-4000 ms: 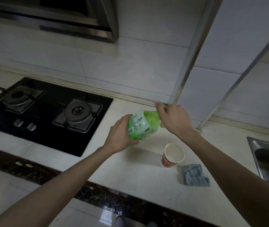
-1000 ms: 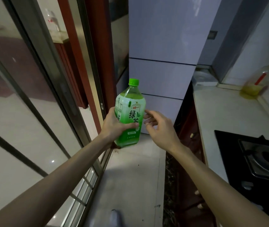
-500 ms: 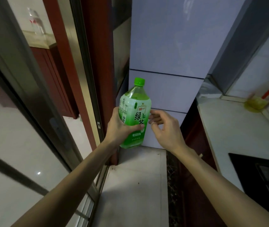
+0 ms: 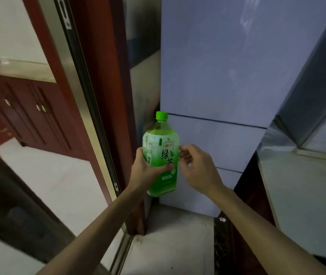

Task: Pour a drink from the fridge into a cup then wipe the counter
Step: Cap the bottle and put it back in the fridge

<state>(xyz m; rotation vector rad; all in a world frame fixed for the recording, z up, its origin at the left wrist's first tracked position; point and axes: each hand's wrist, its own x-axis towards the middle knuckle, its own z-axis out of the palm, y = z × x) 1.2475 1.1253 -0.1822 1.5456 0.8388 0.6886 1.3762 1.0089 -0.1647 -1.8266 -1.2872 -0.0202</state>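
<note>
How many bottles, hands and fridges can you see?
Bottle: 1
Hands: 2, left hand and right hand
Fridge: 1
Total: 4

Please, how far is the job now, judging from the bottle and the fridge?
The cap is on the green tea bottle, which suggests pouring is finished, though no cup is in view. The left hand holds the bottle upright before the closed fridge; the right hand is beside it. Left: putting it away and wiping the counter.
</note>
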